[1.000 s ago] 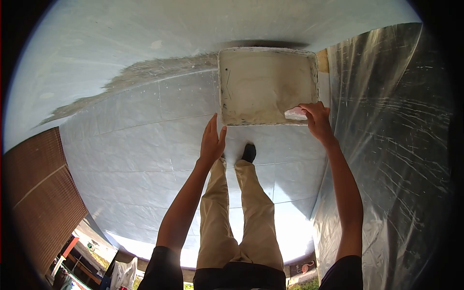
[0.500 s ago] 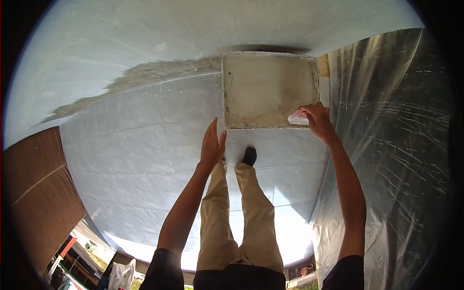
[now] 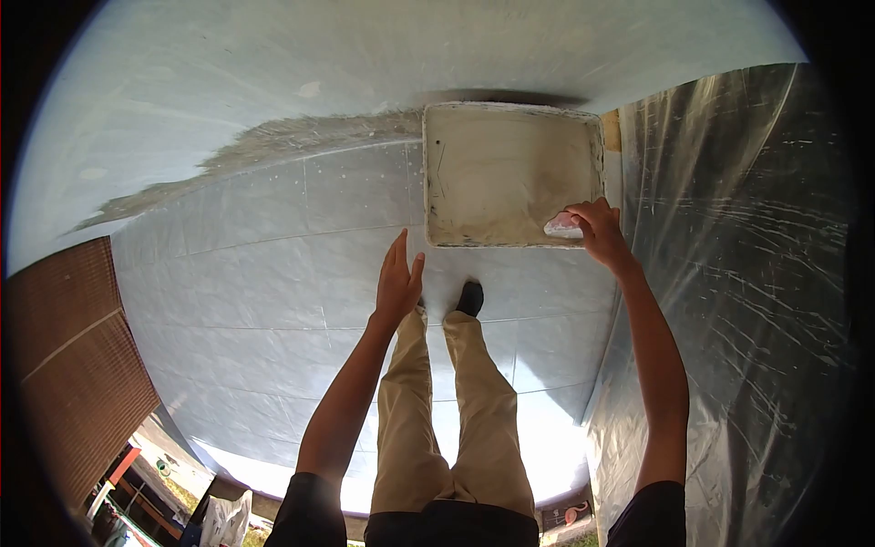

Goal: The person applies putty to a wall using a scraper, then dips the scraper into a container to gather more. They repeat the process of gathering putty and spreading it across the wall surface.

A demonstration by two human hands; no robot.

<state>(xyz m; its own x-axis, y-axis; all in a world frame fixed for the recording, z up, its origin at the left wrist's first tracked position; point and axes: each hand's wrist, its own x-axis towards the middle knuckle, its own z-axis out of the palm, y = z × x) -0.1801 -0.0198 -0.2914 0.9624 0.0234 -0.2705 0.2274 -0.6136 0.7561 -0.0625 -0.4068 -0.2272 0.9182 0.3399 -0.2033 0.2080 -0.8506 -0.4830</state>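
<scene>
Fingers [image 3: 583, 211] of right hand [image 3: 597, 232]: curled and clamped on a whitish block [image 3: 561, 226], which rests at the near right corner of the tray.
Left hand [image 3: 398, 281]: fingers straight and close together, thumb apart, holding nothing, just beside the tray's near left corner.
Tray [image 3: 510, 109]: square, shallow, smeared grey inside, lying on the tiled floor [image 3: 255, 273].
Below the hands: tan trousers [image 3: 456, 401], dark shoe [image 3: 470, 296].
Beyond the right hand: clear plastic sheeting [image 3: 729, 273].

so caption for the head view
Right hand holds a pale pad at the corner of a square panel; left hand open nearby.
</scene>
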